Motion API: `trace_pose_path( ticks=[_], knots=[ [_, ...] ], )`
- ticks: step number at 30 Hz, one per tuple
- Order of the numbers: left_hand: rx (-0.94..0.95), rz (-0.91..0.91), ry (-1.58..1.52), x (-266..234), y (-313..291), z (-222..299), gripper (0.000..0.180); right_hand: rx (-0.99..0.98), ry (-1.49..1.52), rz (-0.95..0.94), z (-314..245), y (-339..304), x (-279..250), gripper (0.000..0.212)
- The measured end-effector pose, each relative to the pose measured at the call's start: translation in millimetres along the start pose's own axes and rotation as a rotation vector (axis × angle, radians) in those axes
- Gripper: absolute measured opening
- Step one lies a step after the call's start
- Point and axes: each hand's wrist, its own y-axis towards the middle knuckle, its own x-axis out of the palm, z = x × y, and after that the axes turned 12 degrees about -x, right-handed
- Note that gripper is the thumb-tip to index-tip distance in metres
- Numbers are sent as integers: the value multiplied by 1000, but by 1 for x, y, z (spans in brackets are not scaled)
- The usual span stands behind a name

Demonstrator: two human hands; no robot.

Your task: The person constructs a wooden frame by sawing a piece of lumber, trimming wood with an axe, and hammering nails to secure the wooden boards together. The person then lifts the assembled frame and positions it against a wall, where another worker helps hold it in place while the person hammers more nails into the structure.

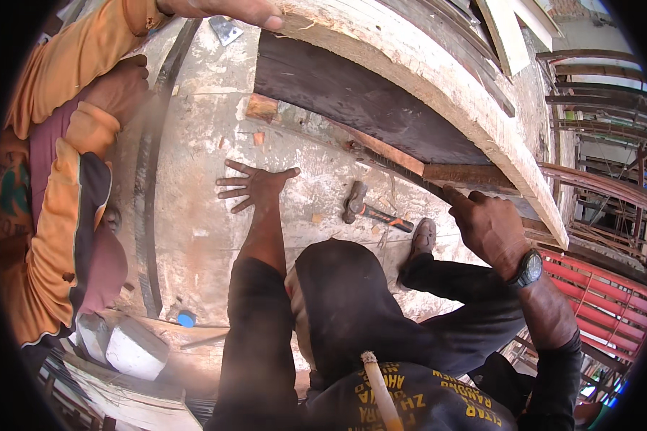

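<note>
My left hand [255, 187] lies palm down on the paint-stained floor [216, 208], fingers spread, holding nothing. My right hand [485, 230], with a watch at the wrist, is closed at the lower edge of a large wooden panel frame [438, 108]. Its fingertips meet the end of a dark narrow strip [402, 169] running along that edge; what lies inside the fingers is hidden. The frame stands tilted, with a dark board face and a pale rough plank on top. Between my hands, a hammer [377, 212] with a black and orange handle lies on the floor.
At left, a co-worker in orange sleeves [57, 215] rests one hand [230, 11] on the plank's end. Wood offcuts [262, 108], a blue cap [186, 318] and pale blocks [136, 350] lie about. Red slats [600, 298] stand at right. A cigarette [381, 395] shows below.
</note>
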Motion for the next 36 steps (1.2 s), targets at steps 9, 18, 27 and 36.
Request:
trace_pose_path(
  ticks=[9, 18, 27, 36],
  knots=[
    [9, -118, -53, 26, 13, 5, 183, 176, 231, 17, 105, -43, 192, 32],
    [-8, -101, -76, 18, 18, -8, 182, 343, 550, 530, 6, -72, 238, 18],
    [703, 371, -511, 46, -6, -42, 102, 362, 841, 509, -20, -53, 228, 26],
    [638, 234, -406, 46, -19, -97, 94, 40, 520, 458, -19, 6, 151, 36]
  ],
)
